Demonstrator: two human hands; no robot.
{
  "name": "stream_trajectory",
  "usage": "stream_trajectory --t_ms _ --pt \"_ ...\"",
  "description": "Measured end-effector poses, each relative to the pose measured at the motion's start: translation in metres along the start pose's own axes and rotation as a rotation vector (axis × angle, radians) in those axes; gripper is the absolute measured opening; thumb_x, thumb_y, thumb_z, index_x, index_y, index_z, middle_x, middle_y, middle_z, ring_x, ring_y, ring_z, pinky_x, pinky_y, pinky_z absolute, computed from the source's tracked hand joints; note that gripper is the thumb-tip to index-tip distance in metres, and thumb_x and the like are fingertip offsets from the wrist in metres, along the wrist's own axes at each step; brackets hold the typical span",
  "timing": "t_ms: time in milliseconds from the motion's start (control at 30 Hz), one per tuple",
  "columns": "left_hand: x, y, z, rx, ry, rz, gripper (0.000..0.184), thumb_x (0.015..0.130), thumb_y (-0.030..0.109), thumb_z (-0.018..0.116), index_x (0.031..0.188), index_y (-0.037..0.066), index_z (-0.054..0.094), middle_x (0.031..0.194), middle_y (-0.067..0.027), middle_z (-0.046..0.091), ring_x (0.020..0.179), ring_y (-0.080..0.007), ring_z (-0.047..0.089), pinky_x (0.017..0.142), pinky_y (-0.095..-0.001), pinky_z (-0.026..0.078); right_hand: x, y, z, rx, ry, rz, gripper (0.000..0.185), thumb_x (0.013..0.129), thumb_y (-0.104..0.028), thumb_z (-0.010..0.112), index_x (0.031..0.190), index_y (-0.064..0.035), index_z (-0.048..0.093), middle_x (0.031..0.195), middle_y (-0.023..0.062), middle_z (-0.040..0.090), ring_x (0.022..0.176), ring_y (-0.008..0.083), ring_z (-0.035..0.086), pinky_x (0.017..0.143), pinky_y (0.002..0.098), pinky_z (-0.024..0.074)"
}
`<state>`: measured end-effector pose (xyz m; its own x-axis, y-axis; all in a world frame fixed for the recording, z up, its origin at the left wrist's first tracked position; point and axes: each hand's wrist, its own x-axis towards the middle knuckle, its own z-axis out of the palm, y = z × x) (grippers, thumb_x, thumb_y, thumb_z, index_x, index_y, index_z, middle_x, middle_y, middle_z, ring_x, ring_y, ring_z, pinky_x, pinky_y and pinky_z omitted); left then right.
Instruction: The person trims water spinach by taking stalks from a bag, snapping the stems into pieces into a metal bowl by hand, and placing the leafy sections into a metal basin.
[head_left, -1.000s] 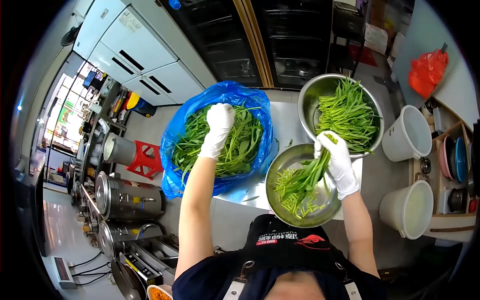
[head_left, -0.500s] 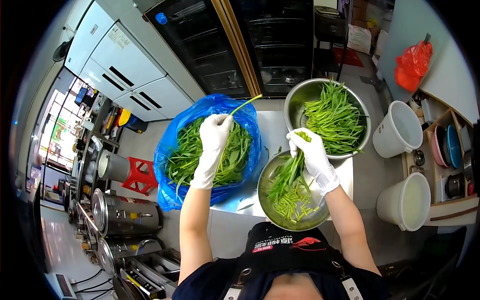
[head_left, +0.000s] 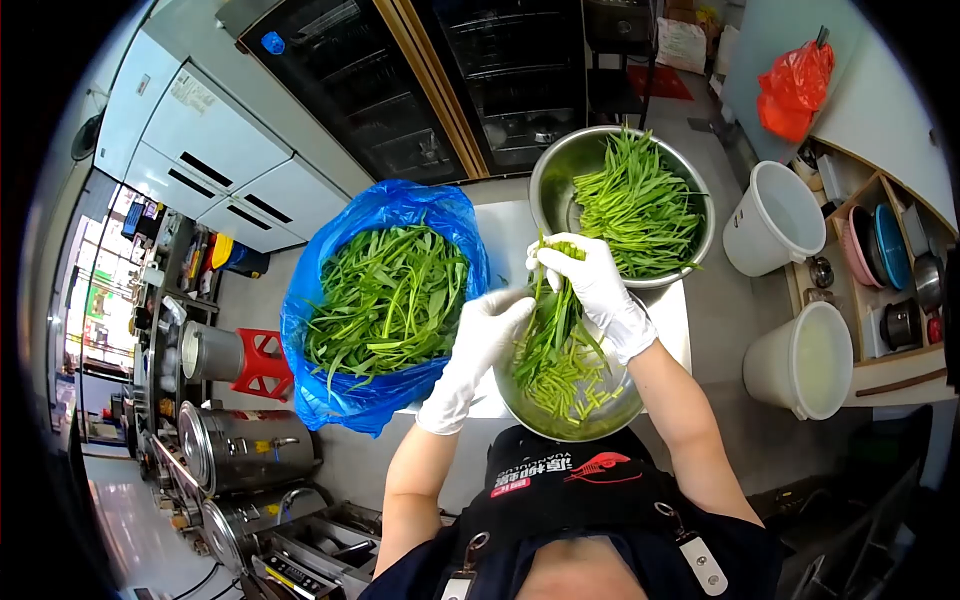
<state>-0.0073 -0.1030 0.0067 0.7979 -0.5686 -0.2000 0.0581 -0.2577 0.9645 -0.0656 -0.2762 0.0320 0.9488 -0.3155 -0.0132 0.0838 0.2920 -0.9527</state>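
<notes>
Because the bunch of greens point(head_left: 548, 340) is long and loose, I have the right hand point(head_left: 598, 285) closed around it near the stem ends, with the gloved fingers clamped on the stems. That grip seems meant to hold the stems level with one another, and it lets the leafy part hang down over the near bowl point(head_left: 622, 402). Short stem pieces point(head_left: 572, 400) lie in that bowl; with the bunch above them, I judge that the bowl is placed to catch anything that drops.

The left hand point(head_left: 488, 335) is just beside the bunch, on the side toward the blue bag point(head_left: 345, 405). Its fingers are bent and close together, tips toward the leaves, but I cannot tell from my view whether they pinch a stem. With both hands this near each other, I think the left can work on the bunch while the right supports its weight.

The blue bag stands wide open on the left, its edge spread around a heap of tangled greens point(head_left: 390, 300), probably so that a hand can reach in freely. Beyond the near bowl sits the far bowl point(head_left: 556, 205), holding a tidier pile point(head_left: 640, 210), most of its stems pointing the same way, likely to make them easy to gather. Both bowls are on the table point(head_left: 508, 222), within reach of the right hand.
</notes>
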Motion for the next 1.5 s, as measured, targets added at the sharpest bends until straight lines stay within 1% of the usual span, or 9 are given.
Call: stream_trajectory --t_ms 100,267,400,633,800,933,1167,1233,1500 --pt "0.004 0.014 -0.011 0.792 0.443 0.746 0.056 0.076 0.009 0.076 0.13 0.008 0.058 0.109 -0.0151 0.063 0.1 -0.0313 0.058 0.088 -0.0387 0.046 -0.004 0.005 -0.002 -0.187 -0.028 0.004 0.018 0.09 -0.01 0.062 0.098 0.0053 0.068 0.082 0.006 0.069 0.061 0.0044 0.053 0.056 0.0179 0.0409" --pt "0.009 0.042 -0.018 1.161 0.058 1.106 0.046 0.077 0.009 0.061 0.123 0.005 0.059 0.107 -0.0119 0.063 0.097 -0.0251 0.06 0.085 -0.0371 0.046 -0.01 0.026 -0.003 -0.644 -0.129 -0.249 0.02 0.085 -0.015 0.062 0.098 -0.0007 0.067 0.082 0.0173 0.067 0.073 0.0266 0.066 0.069 0.0359 0.05" --pt "0.007 0.028 -0.014 1.233 0.122 1.069 0.028 0.079 0.011 0.071 0.106 0.01 0.067 0.08 0.0009 0.06 0.076 -0.0179 0.058 0.066 -0.0329 0.042 -0.013 0.038 -0.006 -0.641 -0.089 -0.323 0.018 0.086 -0.014 0.061 0.095 -0.0009 0.067 0.077 0.0153 0.065 0.066 0.0242 0.063 0.063 0.0361 0.0484" --pt "0.001 0.006 0.014 0.692 0.403 1.031 0.023 0.074 0.0 0.076 0.095 0.008 0.072 0.073 -0.0044 0.064 0.064 -0.0214 0.058 0.061 -0.0333 0.045 -0.015 0.017 -0.024 0.033 -0.019 0.08 0.016 0.089 -0.01 0.06 0.094 0.0027 0.068 0.079 0.0061 0.068 0.056 0.0087 0.055 0.052 0.0208 0.0455" --pt "-0.019 -0.06 0.032 0.786 0.252 0.769 0.026 0.08 0.011 0.073 0.106 0.009 0.071 0.076 -0.009 0.064 0.069 -0.0266 0.06 0.065 -0.0365 0.048 -0.003 -0.056 -0.096 -0.197 0.211 -0.171 0.017 0.093 -0.016 0.058 0.096 -0.0023 0.068 0.084 0.0042 0.07 0.078 0.0096 0.062 0.068 0.0238 0.0473" --pt "-0.043 -0.104 0.046 1.144 -0.266 0.443 0.057 0.077 0.029 0.074 0.129 0.009 0.059 0.085 -0.0151 0.065 0.079 -0.0323 0.062 0.072 -0.044 0.047 0.017 -0.099 -0.149 -0.334 0.187 -0.28 0.019 0.094 -0.015 0.058 0.1 0.0008 0.066 0.085 0.0042 0.068 0.082 0.0123 0.062 0.081 0.0261 0.048" --pt "-0.062 -0.1 0.047 0.933 0.023 0.407 0.036 0.078 0.023 0.073 0.11 0.006 0.069 0.093 -0.0172 0.068 0.087 -0.0327 0.065 0.076 -0.0411 0.051 0.071 -0.047 -0.177 -1.537 0.241 -0.825 0.014 0.085 -0.017 0.059 0.091 -0.0093 0.068 0.082 0.0104 0.068 0.082 0.0269 0.065 0.073 0.0367 0.0523" --pt "-0.069 -0.095 0.045 0.917 0.046 0.406 0.03 0.078 0.017 0.073 0.105 0.004 0.07 0.092 -0.0164 0.068 0.085 -0.0323 0.065 0.074 -0.04 0.051 0.086 0.006 -0.169 -1.931 0.101 -0.516 0.011 0.08 -0.01 0.055 0.08 -0.0131 0.066 0.072 0.0078 0.063 0.074 0.0248 0.064 0.068 0.0376 0.0516" --pt "-0.088 -0.094 0.03 0.783 0.257 0.315 0.032 0.078 0.012 0.073 0.108 0.005 0.069 0.085 -0.0112 0.066 0.079 -0.0308 0.062 0.075 -0.0383 0.05 0.081 0.111 -0.173 -1.601 -0.1 -0.239 0.038 0.08 -0.037 0.068 0.101 -0.0051 0.064 0.103 0.0139 0.063 0.102 0.0308 0.056 0.09 0.0429 0.0452"
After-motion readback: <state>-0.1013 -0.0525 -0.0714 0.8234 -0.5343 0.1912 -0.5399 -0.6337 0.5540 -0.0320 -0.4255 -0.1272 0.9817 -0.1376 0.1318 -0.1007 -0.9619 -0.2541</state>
